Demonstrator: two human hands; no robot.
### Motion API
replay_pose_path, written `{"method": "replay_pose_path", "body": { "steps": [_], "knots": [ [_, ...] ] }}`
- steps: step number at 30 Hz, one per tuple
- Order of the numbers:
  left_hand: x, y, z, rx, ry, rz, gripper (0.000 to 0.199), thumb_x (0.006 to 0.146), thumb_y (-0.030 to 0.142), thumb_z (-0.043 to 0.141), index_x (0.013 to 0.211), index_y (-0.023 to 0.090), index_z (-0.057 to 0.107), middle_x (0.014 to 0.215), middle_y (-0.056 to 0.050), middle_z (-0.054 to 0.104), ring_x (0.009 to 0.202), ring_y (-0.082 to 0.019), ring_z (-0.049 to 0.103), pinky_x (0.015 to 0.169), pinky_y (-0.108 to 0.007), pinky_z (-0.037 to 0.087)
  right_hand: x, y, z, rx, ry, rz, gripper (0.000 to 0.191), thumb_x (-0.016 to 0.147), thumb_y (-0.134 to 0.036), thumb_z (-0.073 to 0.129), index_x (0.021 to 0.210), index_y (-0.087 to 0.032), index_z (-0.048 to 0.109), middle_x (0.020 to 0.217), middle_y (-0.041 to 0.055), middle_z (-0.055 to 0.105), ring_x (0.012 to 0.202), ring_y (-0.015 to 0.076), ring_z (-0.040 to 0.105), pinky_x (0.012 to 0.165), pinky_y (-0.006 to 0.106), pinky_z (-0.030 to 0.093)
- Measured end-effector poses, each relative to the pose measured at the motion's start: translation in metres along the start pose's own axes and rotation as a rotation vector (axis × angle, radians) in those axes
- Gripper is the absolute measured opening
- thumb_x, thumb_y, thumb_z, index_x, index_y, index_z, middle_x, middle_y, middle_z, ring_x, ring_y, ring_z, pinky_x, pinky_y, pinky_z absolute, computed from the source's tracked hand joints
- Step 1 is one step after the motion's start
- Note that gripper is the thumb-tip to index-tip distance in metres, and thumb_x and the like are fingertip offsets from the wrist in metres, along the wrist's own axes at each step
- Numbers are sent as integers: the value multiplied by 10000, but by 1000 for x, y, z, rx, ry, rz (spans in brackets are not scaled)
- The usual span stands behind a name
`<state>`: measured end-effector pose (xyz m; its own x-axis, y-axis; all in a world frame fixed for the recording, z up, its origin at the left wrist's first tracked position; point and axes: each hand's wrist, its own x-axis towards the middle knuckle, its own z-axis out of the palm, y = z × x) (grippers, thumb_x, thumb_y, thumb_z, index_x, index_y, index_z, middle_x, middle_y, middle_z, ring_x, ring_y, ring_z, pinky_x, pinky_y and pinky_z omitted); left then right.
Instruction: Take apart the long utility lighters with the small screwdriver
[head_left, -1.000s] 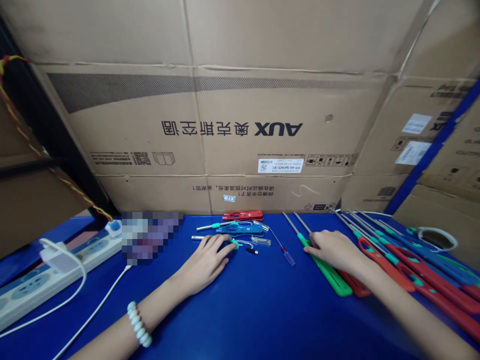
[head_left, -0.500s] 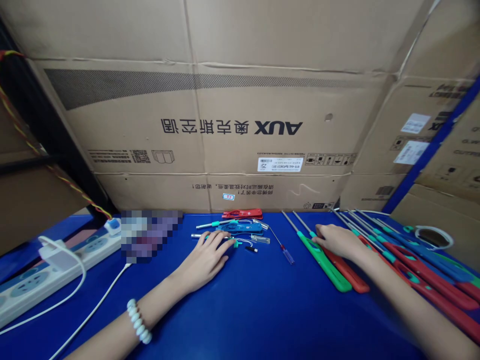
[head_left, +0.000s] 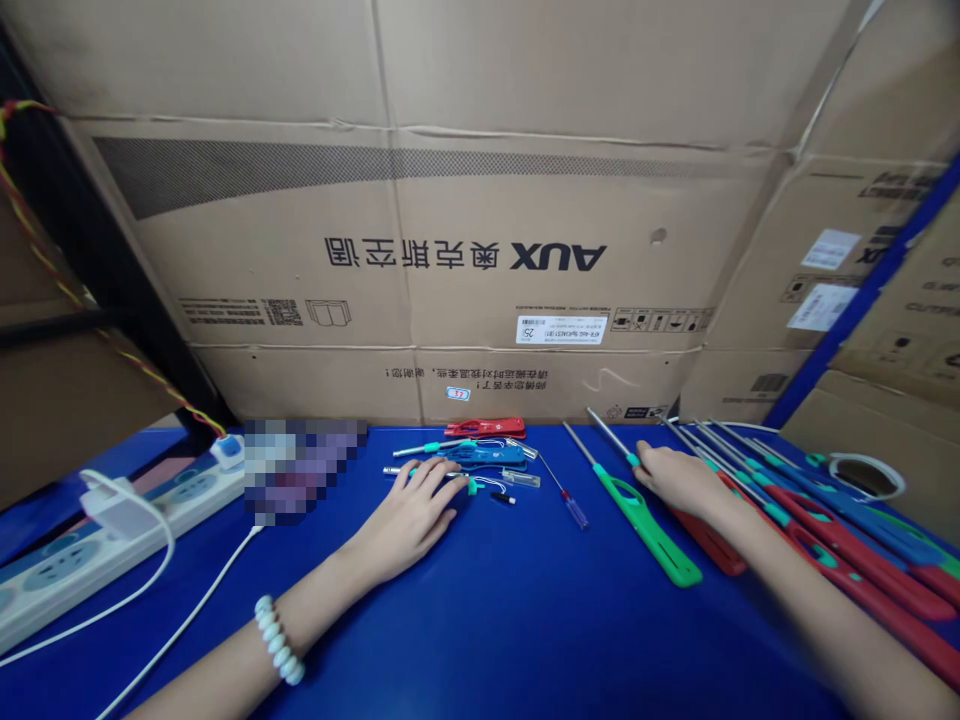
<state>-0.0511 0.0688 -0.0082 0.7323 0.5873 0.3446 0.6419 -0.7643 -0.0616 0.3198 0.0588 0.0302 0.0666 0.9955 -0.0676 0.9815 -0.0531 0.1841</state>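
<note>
My right hand (head_left: 675,480) is closed around the neck of a long-nosed red lighter (head_left: 712,545), whose metal tube tip is lifted off the table. Beside it, to the left, lies a green long-nosed lighter (head_left: 649,530). My left hand (head_left: 420,520) rests flat with fingers stretched over a metal lighter tube (head_left: 393,470) and its teal fitting, partly hiding them. Around those fingertips are a blue lighter shell (head_left: 487,456), a clear fuel tank (head_left: 521,479), a small black part with white wires (head_left: 502,497) and, farther back, a red lighter shell (head_left: 491,428).
A purple-handled screwdriver (head_left: 576,512) lies between my hands. Several more lighters (head_left: 840,530) fan out at the right, by a white ring (head_left: 892,488). A power strip (head_left: 180,505) with white cables runs along the left. Cardboard (head_left: 465,200) walls off the blue table's (head_left: 480,620) back.
My right hand has shifted slightly right with the red lighter, raising its tube tip and separating it from the green one. My left hand stays almost still.
</note>
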Motion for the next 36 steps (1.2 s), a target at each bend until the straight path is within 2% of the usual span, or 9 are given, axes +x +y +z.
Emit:
{"method": "replay_pose_path", "body": {
  "steps": [6,12,15,18,23,25,27,32,36],
  "knots": [
    [0,3,-3,46,83,4,395,936,136,372,1325,188,412,1386,-114,436,1320,-298,308,1052,-520,254,-9,-13,-15,52,105,-7,247,969,-218,294,1104,-98,463,907,186,688,802,295,676,588,315,373],
    [4,22,-24,42,154,44,453,933,129,364,1384,171,345,1440,-117,396,1362,-284,264,1088,-524,217,-38,-52,-24,312,199,-296,176,983,-300,279,938,-217,427,711,25,627,600,196,590,546,271,333],
    [5,39,-40,41,187,28,454,936,164,379,1389,176,349,1445,-120,380,1354,-296,273,1085,-530,224,-57,-74,-24,443,129,-444,163,977,-304,309,888,-224,420,685,0,595,561,172,548,547,263,339],
    [1,59,-46,45,175,80,401,955,237,395,1349,163,400,1384,-121,449,1325,-308,307,1071,-527,240,-74,-94,-24,590,-3,-617,142,981,-280,332,918,-215,442,791,15,616,673,167,575,622,262,391],
    [-7,83,-26,43,101,171,275,990,315,378,1113,118,524,1050,-121,613,1042,-285,545,1002,-494,316,-93,-117,-20,733,-145,-762,172,984,-298,375,895,-202,486,869,25,621,750,153,576,681,253,416],
    [-9,83,-16,66,33,201,232,998,204,337,899,144,538,789,-58,594,747,-223,583,873,-431,405,-94,-119,-20,740,-153,-774,175,975,-312,409,876,-204,506,865,16,618,762,151,568,685,249,414],
    [-10,79,-11,91,-21,228,262,991,136,312,813,163,503,706,-34,560,625,-201,555,728,-367,429,-91,-117,-20,750,-152,-752,163,966,-319,435,894,-205,528,859,10,623,760,153,565,684,250,414],
    [-12,55,-17,112,-98,179,196,994,160,354,856,176,491,702,-25,588,589,-200,567,617,-319,387,-79,-100,-25,725,-130,-629,185,949,-331,459,1058,-211,546,848,17,640,758,177,578,711,285,434],
    [-12,42,-26,130,-129,117,131,985,180,413,882,181,492,740,-31,614,631,-215,590,623,-322,381,-79,-96,-23,765,-162,-710,330,903,-344,549,1225,-275,519,1164,36,624,1031,222,575,879,330,429]
  ]
}}
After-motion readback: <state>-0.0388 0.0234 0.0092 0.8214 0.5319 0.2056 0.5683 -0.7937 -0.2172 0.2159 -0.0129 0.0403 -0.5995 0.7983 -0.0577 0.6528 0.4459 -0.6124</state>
